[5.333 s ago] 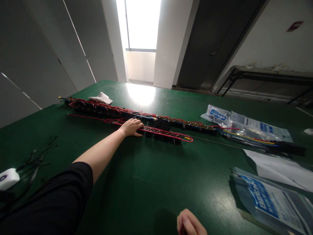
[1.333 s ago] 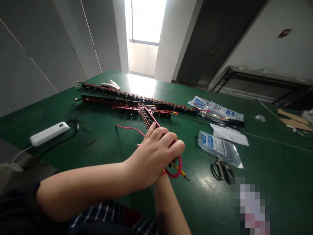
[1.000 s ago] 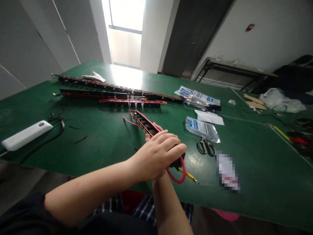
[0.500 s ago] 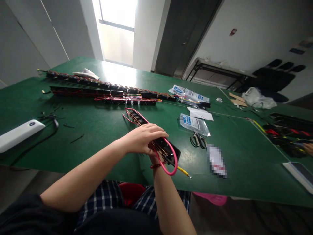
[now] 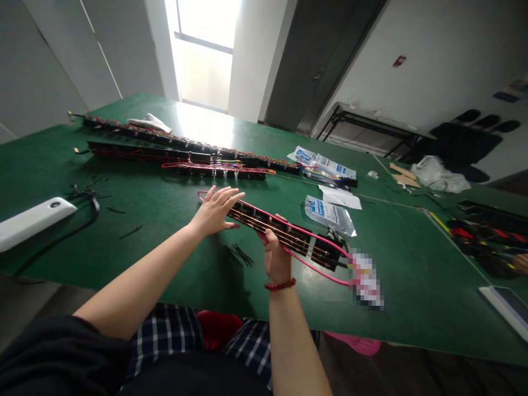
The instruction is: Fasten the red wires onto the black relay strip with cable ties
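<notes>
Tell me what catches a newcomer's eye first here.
A long red-wired black strip is held low over the green table near its front edge: the right hand grips its middle from below, the left hand rests open on its left end. Behind, more such strips lie in a row across the table.

Green table (image 5: 173, 264), black strip (image 5: 284, 234) with red wire (image 5: 325, 272), white power bank (image 5: 35, 223), red bead bracelet (image 5: 280, 285)

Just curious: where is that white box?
In the head view, the white box lies at the table's near left edge, left of the left hand, beside a black cable.
</notes>
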`<state>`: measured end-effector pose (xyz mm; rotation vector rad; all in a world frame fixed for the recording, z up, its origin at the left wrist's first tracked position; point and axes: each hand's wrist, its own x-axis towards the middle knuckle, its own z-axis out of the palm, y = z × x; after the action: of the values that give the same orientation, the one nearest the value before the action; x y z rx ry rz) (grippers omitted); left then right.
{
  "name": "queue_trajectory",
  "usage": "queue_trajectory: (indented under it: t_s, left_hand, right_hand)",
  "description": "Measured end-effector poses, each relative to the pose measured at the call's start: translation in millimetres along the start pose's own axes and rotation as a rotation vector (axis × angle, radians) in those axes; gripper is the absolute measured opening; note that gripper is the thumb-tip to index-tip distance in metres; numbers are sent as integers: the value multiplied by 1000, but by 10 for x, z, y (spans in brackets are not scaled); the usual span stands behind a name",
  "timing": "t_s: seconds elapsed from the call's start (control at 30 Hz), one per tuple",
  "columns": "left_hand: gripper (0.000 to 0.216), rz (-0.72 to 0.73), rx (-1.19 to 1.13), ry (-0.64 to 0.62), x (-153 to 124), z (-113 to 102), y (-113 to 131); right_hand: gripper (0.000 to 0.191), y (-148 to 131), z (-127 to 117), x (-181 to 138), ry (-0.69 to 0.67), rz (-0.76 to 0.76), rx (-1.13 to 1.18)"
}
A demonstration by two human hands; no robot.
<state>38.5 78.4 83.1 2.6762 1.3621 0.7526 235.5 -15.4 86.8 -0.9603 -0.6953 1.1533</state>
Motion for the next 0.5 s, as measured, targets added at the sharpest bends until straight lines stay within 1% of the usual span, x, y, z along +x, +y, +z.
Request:
queue_trajectory:
  t_s: [0.07,0.1,0.17,0.23,0.3,0.37,0.5]
  left_hand:
    - [88,-11,59,28,-25,-7,3]
    - [88,-9,74,18,-35,-13,4]
    - [83,2,87,-45,-58,-14,-6]
    - [74,6,99,-123,-88,8,-32]
    - [67,-20,127,-176,-127,59,-66]
    - [65,-65,159,-212,-168,133,-102]
    - [55,-116,181,-234,-229,303,-178]
  right_hand:
    - [51,-45,-38,53,16,-29,71]
    - [49,-57,-69,84,28,-16,104]
    - [44,-58,-148,147,61,75,157]
    - [40,-27,-237,197,93,158,198]
    - [37,26,-317,228,106,221,223]
    - [35,87,-375,253,106,267,230]
    - [27,199,-443,349,96,346,244]
